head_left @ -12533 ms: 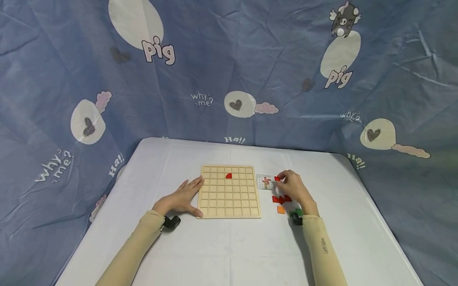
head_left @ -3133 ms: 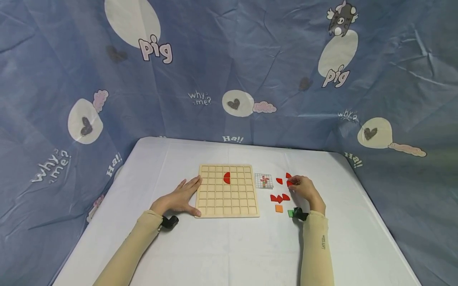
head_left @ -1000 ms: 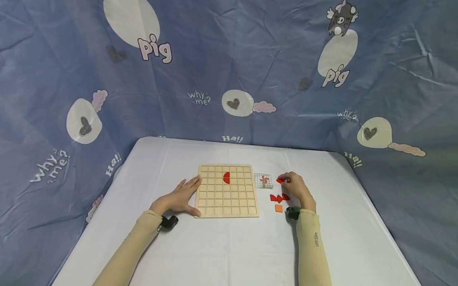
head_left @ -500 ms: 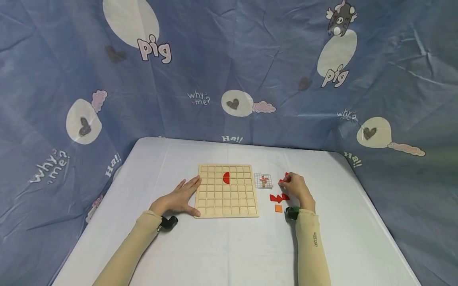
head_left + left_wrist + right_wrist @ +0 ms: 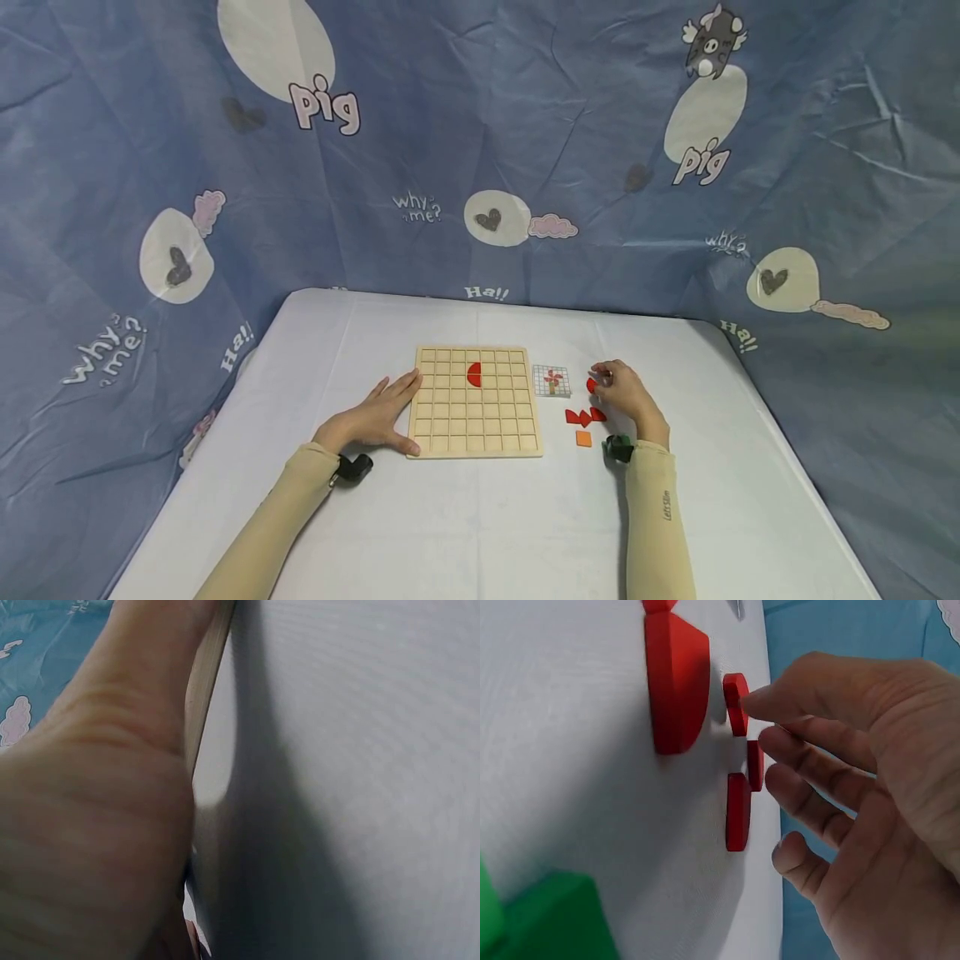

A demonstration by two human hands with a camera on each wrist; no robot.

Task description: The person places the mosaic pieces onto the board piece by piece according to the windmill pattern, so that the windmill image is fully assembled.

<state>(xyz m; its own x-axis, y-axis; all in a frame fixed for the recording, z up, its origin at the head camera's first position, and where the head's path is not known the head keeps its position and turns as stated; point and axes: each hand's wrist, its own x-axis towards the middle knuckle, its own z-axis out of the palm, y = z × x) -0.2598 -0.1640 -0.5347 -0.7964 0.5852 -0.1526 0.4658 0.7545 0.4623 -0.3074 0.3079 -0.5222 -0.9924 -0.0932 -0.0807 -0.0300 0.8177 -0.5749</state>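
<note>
Fingers spread, my left hand (image 5: 372,417) rests along the left edge of the wooden grid board (image 5: 476,448). Two red quarter-circle pieces (image 5: 475,374) sit together in the board's upper cells as a half disc. Right of the board, my right hand (image 5: 624,393) is over the table, thumb and forefinger parted. In the right wrist view its foremost digit reaches a red piece (image 5: 736,688), overlapping its edge, while the other fingers (image 5: 802,799) curve loosely. Two more red pieces lie beyond, including a dark-red one (image 5: 738,814); in the head view the hand covers them.
A small printed pattern card (image 5: 552,381) lies right of the board. Several red pieces (image 5: 585,417) form a row below it, above an orange square (image 5: 583,438). Green pieces (image 5: 559,919) lie under the right wrist. Patterned blue cloth (image 5: 480,150) hangs behind the white table (image 5: 480,525).
Over the earlier frames a second red piece joined the first on the board. In the last second the right hand shifted slightly among the loose red pieces; the left hand stayed put.
</note>
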